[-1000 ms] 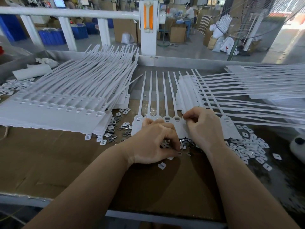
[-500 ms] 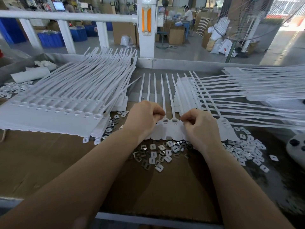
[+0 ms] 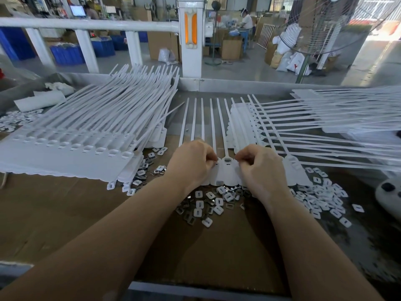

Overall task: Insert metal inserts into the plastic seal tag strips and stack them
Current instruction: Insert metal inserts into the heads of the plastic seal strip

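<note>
Mid-task, I'd say: I'm working one seal tag strip (image 3: 226,172) laid flat on the cardboard (image 3: 65,213) right in front of me, tails pointing away. My left hand (image 3: 192,165) sits curled over the strip's left heads, fingertips pinched at a socket; I can't tell if an insert is between them. My right hand (image 3: 259,170) is curled the same way on the right heads, pinching at the strip's edge. Between my hands one socket (image 3: 227,160) looks filled with a grey insert; the rest are hidden under my hands. Counts: about six tails visible on this strip, two hands, one loose heap of metal inserts (image 3: 208,205) just below the strip, too many to count. One big stack of strips (image 3: 71,148) on the left, likely done; another stack (image 3: 325,118) on the right, likely waiting. A heap of white caps (image 3: 321,194) lies right. Plenty left, judging by that.
</note>
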The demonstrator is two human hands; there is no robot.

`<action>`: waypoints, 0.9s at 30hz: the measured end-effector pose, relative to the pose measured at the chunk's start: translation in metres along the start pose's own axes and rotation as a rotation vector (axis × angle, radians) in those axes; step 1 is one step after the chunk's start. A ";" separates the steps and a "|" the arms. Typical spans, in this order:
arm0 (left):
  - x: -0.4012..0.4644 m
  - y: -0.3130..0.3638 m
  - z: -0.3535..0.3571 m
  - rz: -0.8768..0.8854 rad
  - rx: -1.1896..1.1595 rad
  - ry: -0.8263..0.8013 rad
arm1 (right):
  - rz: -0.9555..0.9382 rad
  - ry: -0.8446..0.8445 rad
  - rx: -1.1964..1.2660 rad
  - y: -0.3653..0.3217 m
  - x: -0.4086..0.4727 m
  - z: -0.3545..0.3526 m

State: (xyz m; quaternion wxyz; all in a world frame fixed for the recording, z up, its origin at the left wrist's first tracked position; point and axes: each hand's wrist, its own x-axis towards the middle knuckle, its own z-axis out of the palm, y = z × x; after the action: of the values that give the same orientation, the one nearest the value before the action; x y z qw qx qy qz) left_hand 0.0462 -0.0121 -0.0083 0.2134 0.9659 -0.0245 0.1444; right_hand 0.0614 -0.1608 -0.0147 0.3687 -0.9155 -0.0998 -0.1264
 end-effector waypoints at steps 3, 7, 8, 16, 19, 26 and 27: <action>-0.005 -0.001 0.002 0.022 0.033 -0.025 | 0.000 -0.003 -0.007 0.000 0.000 0.000; -0.009 -0.001 0.002 0.060 0.050 -0.024 | -0.004 -0.002 -0.012 0.000 0.000 0.000; -0.009 -0.001 0.003 0.068 0.062 -0.033 | -0.005 -0.004 -0.011 0.000 0.000 0.000; -0.011 -0.004 0.011 0.104 0.129 -0.039 | -0.009 -0.012 -0.007 0.001 -0.001 0.000; -0.013 -0.006 0.012 0.103 0.064 -0.013 | -0.005 -0.014 -0.007 0.001 -0.001 0.000; -0.007 -0.002 0.002 0.014 -0.059 0.018 | -0.002 -0.022 -0.009 0.002 -0.001 -0.001; -0.003 -0.001 0.000 0.001 -0.058 0.005 | -0.004 -0.024 -0.010 0.002 0.000 -0.001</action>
State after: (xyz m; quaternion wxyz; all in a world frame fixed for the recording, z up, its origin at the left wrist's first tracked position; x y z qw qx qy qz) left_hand 0.0432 -0.0111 -0.0099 0.2414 0.9590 -0.0287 0.1459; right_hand 0.0614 -0.1626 -0.0158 0.3625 -0.9187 -0.1054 -0.1165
